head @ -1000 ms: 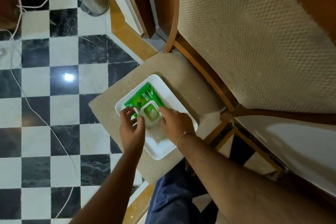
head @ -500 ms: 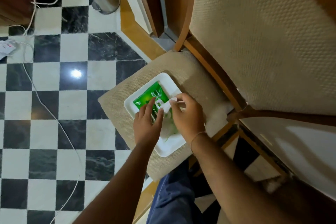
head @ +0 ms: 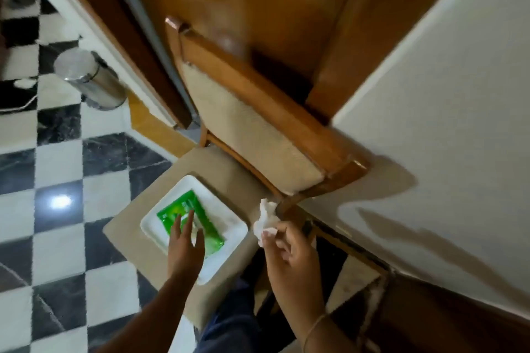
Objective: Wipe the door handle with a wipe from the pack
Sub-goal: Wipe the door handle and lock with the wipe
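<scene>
A green wipe pack [head: 183, 210] lies in a white square tray [head: 229, 223] on the beige seat of a wooden chair. My left hand [head: 186, 249] hovers over the pack with fingers spread, its fingertips over the lid area. My right hand [head: 289, 255] is raised to the right of the tray and pinches a crumpled white wipe [head: 265, 219] between thumb and fingers. A brown wooden door [head: 258, 3] stands behind the chair. No door handle shows in this view.
The chair's padded backrest [head: 252, 129] rises between me and the door. A white wall [head: 430, 112] fills the right. On the checkered floor to the left stands a steel cylindrical bin [head: 91, 80]. My blue trouser leg [head: 226, 321] is at the bottom.
My right hand has pulled the wipe free of the pack and lifted it to the right. The left hand has opened above the pack. My head has tilted up, bringing the door and wall into view.
</scene>
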